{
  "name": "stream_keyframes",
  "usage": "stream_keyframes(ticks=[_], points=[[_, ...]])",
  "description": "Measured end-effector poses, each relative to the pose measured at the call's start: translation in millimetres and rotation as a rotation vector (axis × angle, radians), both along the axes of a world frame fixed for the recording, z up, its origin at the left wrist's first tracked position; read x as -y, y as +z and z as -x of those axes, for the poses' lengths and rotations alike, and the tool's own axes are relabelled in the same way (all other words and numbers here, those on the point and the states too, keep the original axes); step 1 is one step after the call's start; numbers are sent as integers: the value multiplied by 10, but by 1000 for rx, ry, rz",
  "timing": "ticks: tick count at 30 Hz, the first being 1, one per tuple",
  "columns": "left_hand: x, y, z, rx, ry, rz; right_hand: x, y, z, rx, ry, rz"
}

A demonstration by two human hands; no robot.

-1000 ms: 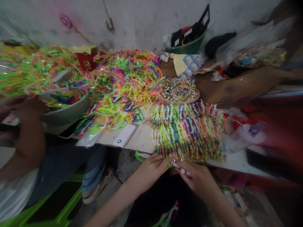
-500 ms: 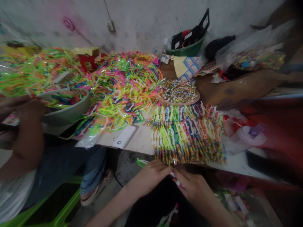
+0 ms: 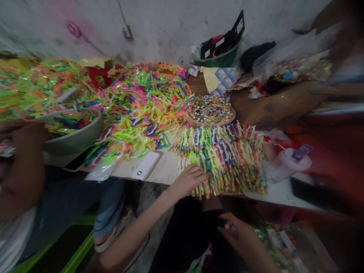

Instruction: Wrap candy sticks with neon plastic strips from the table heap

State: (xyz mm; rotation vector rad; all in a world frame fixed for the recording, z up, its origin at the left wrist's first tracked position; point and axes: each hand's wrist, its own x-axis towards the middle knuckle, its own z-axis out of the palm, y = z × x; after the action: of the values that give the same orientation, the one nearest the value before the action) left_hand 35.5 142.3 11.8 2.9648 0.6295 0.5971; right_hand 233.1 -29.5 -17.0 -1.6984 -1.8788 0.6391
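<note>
My left hand [image 3: 188, 180] rests on the near left corner of a flat stack of bright packaged toys [image 3: 224, 159] lying on the white table [image 3: 167, 170]; its fingers are curled on the packets. My right hand [image 3: 237, 232] is low over my lap, below the table edge, fingers pinched around a small pink and white piece [image 3: 227, 226]. The picture is blurred there, so the small piece is hard to make out.
A big heap of neon strips [image 3: 142, 102] covers the table's left half, with a white bowl [image 3: 72, 132], a white phone [image 3: 145, 165], a round tray of small pieces [image 3: 209, 110] and a green basket [image 3: 218, 58]. Another person's arm [image 3: 24, 167] is at far left.
My hands have come apart: the left has gone up onto the stack of packets, the right has dropped down toward my lap with the small piece. The view shifted slightly left.
</note>
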Motion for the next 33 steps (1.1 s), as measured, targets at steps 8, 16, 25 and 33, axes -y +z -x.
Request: stream_keyframes(ticks=[8, 16, 25, 33], points=[[-254, -122, -187, -139, 83, -68, 121, -78, 0, -91, -20, 51], [-213, -66, -140, -188, 100, -60, 119, -118, 27, -139, 12, 108], [664, 11, 111, -120, 126, 284, 146, -257, -67, -246, -129, 251], [2068, -1036, 89, -436, 202, 927, 204, -497, -99, -357, -177, 357]])
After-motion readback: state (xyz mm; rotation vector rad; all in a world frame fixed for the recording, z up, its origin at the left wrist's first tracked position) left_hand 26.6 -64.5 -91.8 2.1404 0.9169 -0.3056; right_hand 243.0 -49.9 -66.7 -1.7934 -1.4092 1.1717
